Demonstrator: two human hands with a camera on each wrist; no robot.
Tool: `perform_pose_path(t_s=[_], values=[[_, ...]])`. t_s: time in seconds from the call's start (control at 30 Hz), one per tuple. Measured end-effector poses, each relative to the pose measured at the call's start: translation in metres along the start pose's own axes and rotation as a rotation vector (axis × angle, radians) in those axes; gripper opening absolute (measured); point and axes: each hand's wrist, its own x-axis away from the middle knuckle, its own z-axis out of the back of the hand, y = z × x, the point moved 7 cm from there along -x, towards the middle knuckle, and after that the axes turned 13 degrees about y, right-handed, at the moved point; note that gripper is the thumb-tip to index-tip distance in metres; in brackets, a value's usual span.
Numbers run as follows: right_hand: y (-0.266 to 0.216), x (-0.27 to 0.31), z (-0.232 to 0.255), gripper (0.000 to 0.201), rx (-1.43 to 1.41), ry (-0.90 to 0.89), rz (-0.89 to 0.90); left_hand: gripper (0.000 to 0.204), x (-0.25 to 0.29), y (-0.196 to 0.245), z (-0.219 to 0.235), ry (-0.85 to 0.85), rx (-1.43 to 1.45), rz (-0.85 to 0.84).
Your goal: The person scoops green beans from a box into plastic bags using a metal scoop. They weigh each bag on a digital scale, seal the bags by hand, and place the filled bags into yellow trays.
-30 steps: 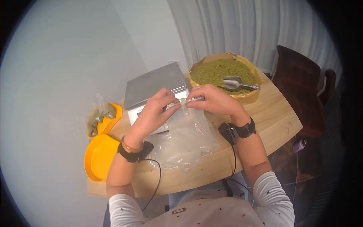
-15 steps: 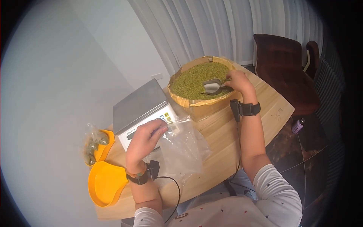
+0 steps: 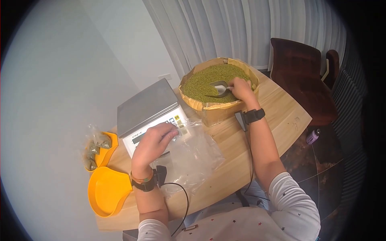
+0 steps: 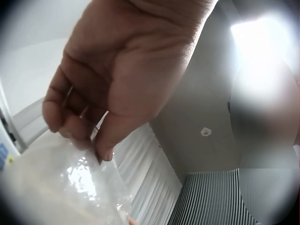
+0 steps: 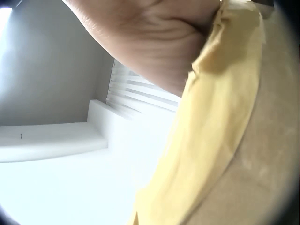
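Observation:
My left hand point(image 3: 155, 142) pinches the top edge of a clear plastic bag point(image 3: 193, 156) between thumb and fingers; the left wrist view shows the pinch on the film point(image 4: 79, 178). The bag hangs over the table front, beside the scale. With my right hand point(image 3: 243, 89) I grip the handle of a metal scoop point(image 3: 220, 89). Its bowl lies in the green granules point(image 3: 201, 82) that fill a round cardboard tub point(image 3: 213, 114). In the right wrist view the tub's yellow taped rim point(image 5: 211, 122) hides my right fingers and the scoop.
A digital scale point(image 3: 148, 106) with a grey platform stands left of the tub. Two yellow scoop-shaped trays sit at the table's left, one bare point(image 3: 108, 190), the other point(image 3: 107, 154) bearing small filled bags point(image 3: 94, 150). A brown chair point(image 3: 301, 80) is beyond the table's right edge.
My right hand has left the bag, taken the scoop's handle and moved the scoop leftward into the granules. The left hand keeps its pinch on the bag, now lower in view.

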Motion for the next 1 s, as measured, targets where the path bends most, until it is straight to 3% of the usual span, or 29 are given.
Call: perform_pose_path(t_s=[0.2,0.27,0.33,0.47,0.63,0.8,1.0], values=[[0.042,-0.016,0.004,0.020,-0.104,0.005,-0.078,0.012,0.002,-0.006,0.004,0.069,-0.016,-0.059],[0.062,-0.024,-0.004,0.022,-0.325,0.013,-0.064,0.011,0.001,-0.007,0.004,0.071,-0.024,-0.067],[0.067,-0.026,-0.001,0.025,-0.339,0.002,-0.055,0.011,0.000,-0.007,0.004,0.074,-0.031,-0.073],[0.076,-0.027,0.002,0.026,-0.369,0.023,-0.098,0.012,-0.004,0.000,0.013,0.199,0.031,-0.017],[0.050,-0.017,0.027,0.025,-0.428,0.029,-0.102,0.010,-0.001,0.008,0.030,0.306,0.042,-0.026],[0.000,-0.005,0.062,0.022,-0.593,-0.026,0.026,0.010,-0.001,0.002,0.016,0.135,-0.034,-0.208],[-0.052,0.014,0.079,0.020,-0.726,-0.211,0.117,0.014,0.001,-0.005,0.005,0.069,0.026,-0.183]])
